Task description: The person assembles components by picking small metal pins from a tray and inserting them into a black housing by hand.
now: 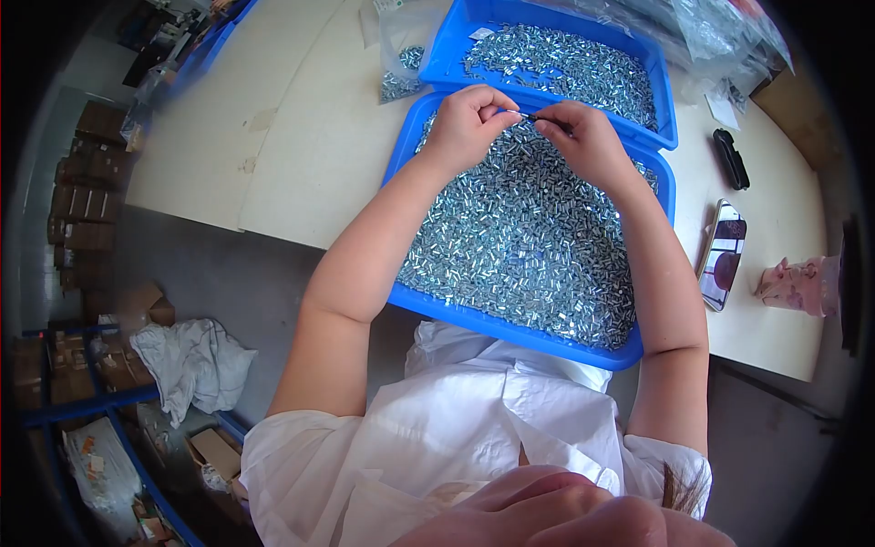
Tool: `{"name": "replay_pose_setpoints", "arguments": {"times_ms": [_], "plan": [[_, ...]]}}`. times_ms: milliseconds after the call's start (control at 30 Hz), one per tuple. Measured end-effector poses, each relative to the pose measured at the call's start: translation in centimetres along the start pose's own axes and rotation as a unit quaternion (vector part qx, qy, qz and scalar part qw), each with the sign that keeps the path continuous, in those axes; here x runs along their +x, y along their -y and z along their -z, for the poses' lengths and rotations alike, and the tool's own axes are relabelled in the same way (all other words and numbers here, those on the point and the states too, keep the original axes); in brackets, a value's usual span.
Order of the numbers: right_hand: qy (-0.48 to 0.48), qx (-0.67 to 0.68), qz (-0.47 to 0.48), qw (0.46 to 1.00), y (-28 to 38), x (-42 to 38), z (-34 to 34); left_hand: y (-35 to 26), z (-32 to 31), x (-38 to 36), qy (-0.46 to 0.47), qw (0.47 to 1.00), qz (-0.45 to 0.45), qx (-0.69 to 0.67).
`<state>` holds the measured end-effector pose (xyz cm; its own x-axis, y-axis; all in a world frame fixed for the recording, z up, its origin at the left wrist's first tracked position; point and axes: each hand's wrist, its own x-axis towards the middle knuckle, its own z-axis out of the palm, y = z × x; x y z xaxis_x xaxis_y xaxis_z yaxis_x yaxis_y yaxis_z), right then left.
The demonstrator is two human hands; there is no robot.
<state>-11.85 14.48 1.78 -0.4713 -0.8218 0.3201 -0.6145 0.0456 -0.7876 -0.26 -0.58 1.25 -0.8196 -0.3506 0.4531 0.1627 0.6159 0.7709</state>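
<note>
Over the far part of the near blue tray (497, 330), both my hands meet fingertip to fingertip. My left hand (463, 129) is closed in a pinch on a tiny silvery piece, mostly hidden by the fingers. A slim dark tool (554, 123) sits between the thumb and fingers of my right hand (592, 150), its tip pointing at the left fingertips. Whether tip and piece touch is too small to tell. Below, a thick layer of small shiny metal cylinders (519, 242) fills the tray.
Behind stands a second blue tray (668, 114) of similar pieces (565, 64). A clear plastic bag (401, 64) with more pieces lies left of it. On the table's right are a black case (730, 159), a phone (723, 255) and a pink cup (802, 285). Plastic wrapping (720, 32) lies behind.
</note>
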Motion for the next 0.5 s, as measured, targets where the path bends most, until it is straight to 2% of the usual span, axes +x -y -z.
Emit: {"name": "replay_pose_setpoints", "arguments": {"times_ms": [67,100,133,167,200,233,267,300,333,367,400,500], "plan": [[0.008,-0.127,0.06,0.99,0.3,0.1,0.4,-0.2,0.0,0.0,0.006,1.0,0.008,0.011],[0.008,-0.126,0.06,0.99,0.2,0.0,0.5,-0.3,0.0,-0.1,0.012,1.0,0.016,0.021],[-0.044,-0.199,0.106,0.973,0.2,0.0,0.6,-0.3,0.0,-0.1,0.012,1.0,0.016,0.021],[-0.095,-0.27,0.151,0.946,0.4,0.0,0.7,-0.3,0.0,-0.1,0.027,0.997,0.073,-0.005],[-0.095,-0.271,0.151,0.946,0.6,0.1,0.7,-0.3,0.0,-0.1,0.041,0.99,0.128,-0.032],[-0.104,-0.168,0.062,0.978,1.0,0.1,0.6,-0.2,-0.1,0.0,0.041,0.99,0.128,-0.033],[-0.112,-0.063,-0.03,0.991,1.3,0.1,0.6,-0.2,-0.2,0.1,0.028,0.977,0.165,-0.134],[-0.113,-0.063,-0.029,0.991,1.2,0.2,0.6,-0.2,-0.3,0.2,0.015,0.951,0.199,-0.234],[-0.12,0.103,-0.024,0.987,1.0,0.3,0.5,-0.2,-0.2,0.2,0.014,0.951,0.198,-0.235],[-0.123,0.267,-0.018,0.956,0.8,0.4,0.4,-0.4,-0.1,0.3,0.027,0.93,0.236,-0.28],[-0.126,0.276,-0.008,0.953,0.6,0.5,0.2,-0.6,0.1,0.2,0.039,0.905,0.273,-0.323],[-0.095,0.285,-0.018,0.954,0.6,0.3,-0.1,-0.5,-0.2,0.1,0.048,0.886,0.278,-0.369]]}}
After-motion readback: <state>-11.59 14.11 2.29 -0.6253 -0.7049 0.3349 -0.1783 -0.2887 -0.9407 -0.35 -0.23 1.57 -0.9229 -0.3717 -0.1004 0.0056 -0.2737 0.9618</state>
